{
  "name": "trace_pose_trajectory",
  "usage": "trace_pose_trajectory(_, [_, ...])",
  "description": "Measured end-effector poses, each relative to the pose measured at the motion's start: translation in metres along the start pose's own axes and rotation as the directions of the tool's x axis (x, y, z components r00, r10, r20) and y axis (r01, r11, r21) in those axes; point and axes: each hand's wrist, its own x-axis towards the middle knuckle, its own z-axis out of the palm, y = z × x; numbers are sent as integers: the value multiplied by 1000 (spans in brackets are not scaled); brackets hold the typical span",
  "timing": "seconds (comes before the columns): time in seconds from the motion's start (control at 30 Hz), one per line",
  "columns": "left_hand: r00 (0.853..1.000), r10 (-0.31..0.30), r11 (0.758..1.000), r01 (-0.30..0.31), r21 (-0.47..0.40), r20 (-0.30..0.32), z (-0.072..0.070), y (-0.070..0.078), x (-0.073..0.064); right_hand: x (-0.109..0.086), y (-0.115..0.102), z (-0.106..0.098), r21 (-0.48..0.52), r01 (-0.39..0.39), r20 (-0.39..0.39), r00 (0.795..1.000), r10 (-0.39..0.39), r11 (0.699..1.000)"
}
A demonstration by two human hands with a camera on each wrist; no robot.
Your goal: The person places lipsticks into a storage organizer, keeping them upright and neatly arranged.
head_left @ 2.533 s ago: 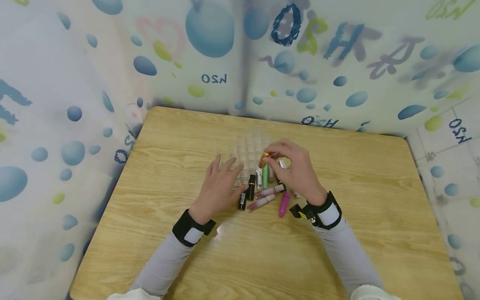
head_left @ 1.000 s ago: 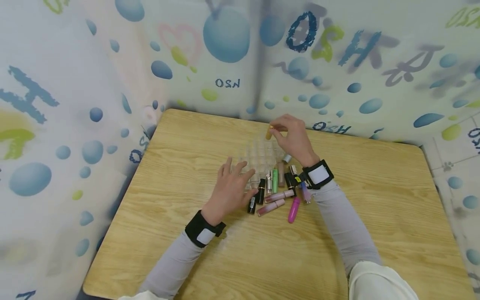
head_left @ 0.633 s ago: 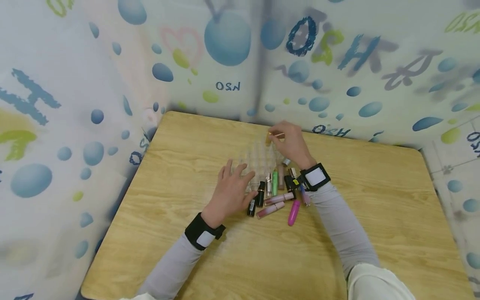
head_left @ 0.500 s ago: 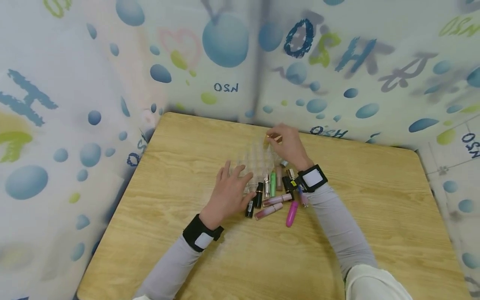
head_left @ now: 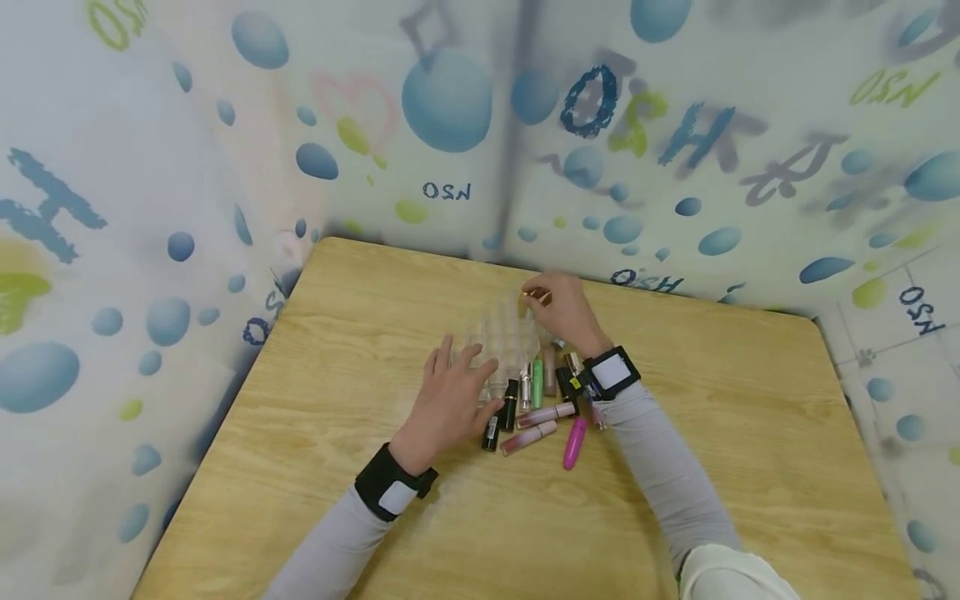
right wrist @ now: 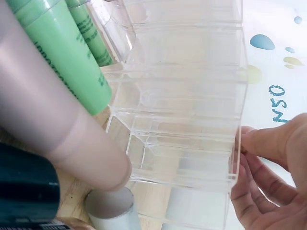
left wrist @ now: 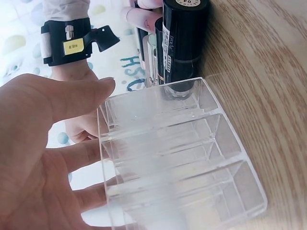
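A clear plastic lipstick organizer (head_left: 498, 337) with many compartments stands on the table. My left hand (head_left: 446, 407) lies along its left side, fingers spread and fairly straight; in the left wrist view the thumb (left wrist: 88, 96) is at the rim. At the organizer's far end, my right hand (head_left: 566, 317) pinches a small gold lipstick tube (head_left: 524, 294) between thumb and fingertips, low at the rim. Most of that tube is hidden by the fingers. In the right wrist view the fingertips show behind the organizer's clear wall (right wrist: 192, 143).
Loose cosmetics lie at the near side of the organizer: black tubes (head_left: 508, 406), a green tube (head_left: 537, 383), two pinkish lip glosses (head_left: 529, 437) and a magenta tube (head_left: 574, 443). A silvery cylinder (right wrist: 110, 208) stands by the organizer. A patterned wall borders the table's back edge.
My right hand has carried the gold tube from over the loose cosmetics to the organizer's far end, then lowered it there. My left hand has stayed beside the organizer.
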Motion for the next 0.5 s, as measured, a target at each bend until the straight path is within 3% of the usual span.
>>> trace_pose_trajectory(0.17, [1000, 6, 1000, -6, -17, -17, 1, 3, 4, -1, 2, -4, 6, -10, -24, 1000, 10, 1000])
trace_pose_trajectory(0.5, [1000, -2, 999, 1, -35, -24, 0, 3, -3, -7, 0, 0, -4, -16, -10, 1000, 16, 1000])
